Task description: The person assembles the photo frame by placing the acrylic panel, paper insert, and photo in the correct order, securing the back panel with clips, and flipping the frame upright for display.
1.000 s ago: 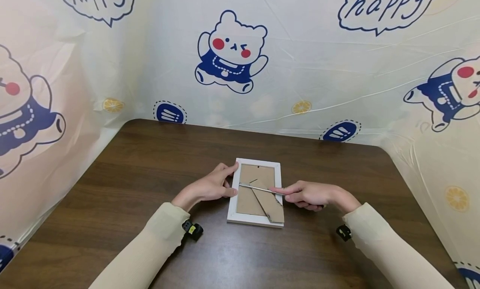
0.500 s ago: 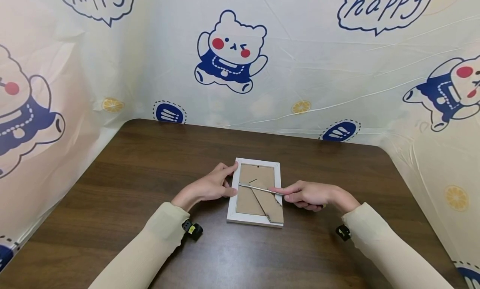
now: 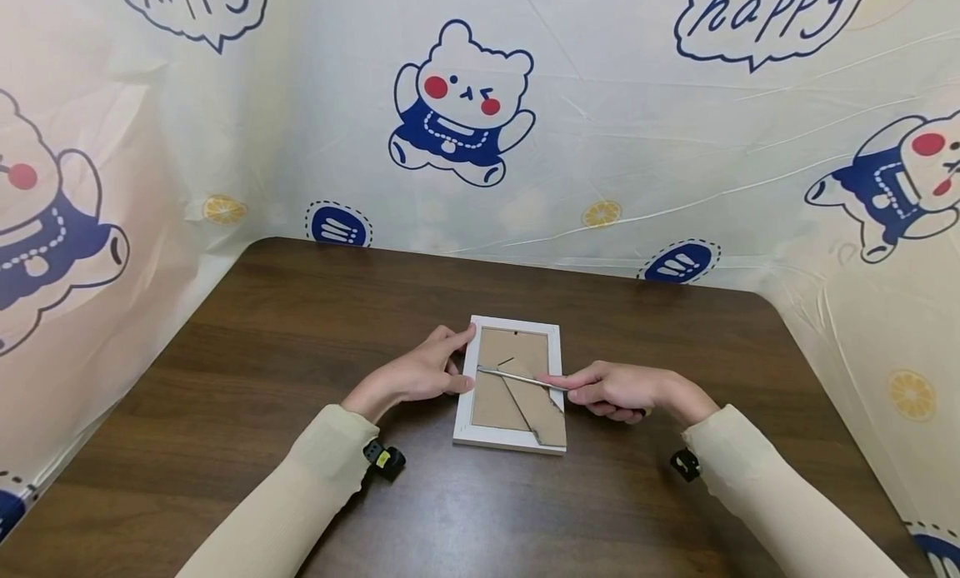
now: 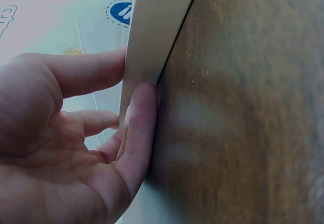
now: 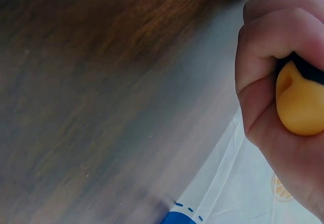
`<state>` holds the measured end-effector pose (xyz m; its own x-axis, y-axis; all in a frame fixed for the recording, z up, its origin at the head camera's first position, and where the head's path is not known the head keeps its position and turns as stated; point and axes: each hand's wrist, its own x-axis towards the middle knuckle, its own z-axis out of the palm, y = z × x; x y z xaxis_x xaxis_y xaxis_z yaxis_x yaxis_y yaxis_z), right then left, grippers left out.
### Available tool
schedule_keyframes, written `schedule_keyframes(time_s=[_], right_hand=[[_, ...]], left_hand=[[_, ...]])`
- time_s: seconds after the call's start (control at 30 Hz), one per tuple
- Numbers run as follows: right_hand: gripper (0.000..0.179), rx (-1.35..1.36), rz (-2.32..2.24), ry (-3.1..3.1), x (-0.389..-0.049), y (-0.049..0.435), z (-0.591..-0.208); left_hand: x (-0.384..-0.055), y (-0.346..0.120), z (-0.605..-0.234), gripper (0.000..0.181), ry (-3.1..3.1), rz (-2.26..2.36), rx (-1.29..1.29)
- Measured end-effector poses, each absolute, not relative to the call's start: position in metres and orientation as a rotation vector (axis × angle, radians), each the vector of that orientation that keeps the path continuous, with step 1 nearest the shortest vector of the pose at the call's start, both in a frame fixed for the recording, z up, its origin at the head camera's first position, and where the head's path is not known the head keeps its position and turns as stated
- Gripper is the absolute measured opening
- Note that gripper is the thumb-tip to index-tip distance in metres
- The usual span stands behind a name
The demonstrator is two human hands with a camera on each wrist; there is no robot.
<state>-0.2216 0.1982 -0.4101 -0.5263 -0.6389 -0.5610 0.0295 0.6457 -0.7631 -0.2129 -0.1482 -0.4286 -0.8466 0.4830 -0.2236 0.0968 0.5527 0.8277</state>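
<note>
A white picture frame (image 3: 465,411) lies back side up on the table, its tan backing board (image 3: 495,410) showing. The board's stand flap, bordered by dark slanting lines, reaches over the lower right rim. My left hand (image 3: 412,373) is at the left rim; in the left wrist view its thumb and fingertips touch the frame's side wall (image 4: 152,29). From the right, my right hand (image 3: 618,388) grips a screwdriver, index finger stretched along its metal shaft (image 3: 517,377). The shaft lies across the frame, tip at the left rim. Its yellow and black handle (image 5: 302,107) shows in the right wrist view.
The brown wooden table (image 3: 322,311) has rounded far corners. A pale printed curtain (image 3: 592,128) with bears and lettering hangs close around its back and sides. Black camera straps (image 3: 386,460) sit on both wrists.
</note>
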Motion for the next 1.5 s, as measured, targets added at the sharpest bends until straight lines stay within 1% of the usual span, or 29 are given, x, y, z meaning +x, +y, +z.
schedule_keyframes(time_s=[0.53, 1.5], right_hand=[[0.048, -0.386, -0.977, 1.881, -0.2238, 0.1987, -0.4106], [0.048, -0.363, -1.017, 1.806, -0.2303, 0.201, -0.4162]], left_hand=[[-0.2128, -0.1479, -0.429, 0.089, 2.363, 1.219, 0.467], [-0.2136, -0.1478, -0.4298, 0.09, 2.358, 1.219, 0.468]])
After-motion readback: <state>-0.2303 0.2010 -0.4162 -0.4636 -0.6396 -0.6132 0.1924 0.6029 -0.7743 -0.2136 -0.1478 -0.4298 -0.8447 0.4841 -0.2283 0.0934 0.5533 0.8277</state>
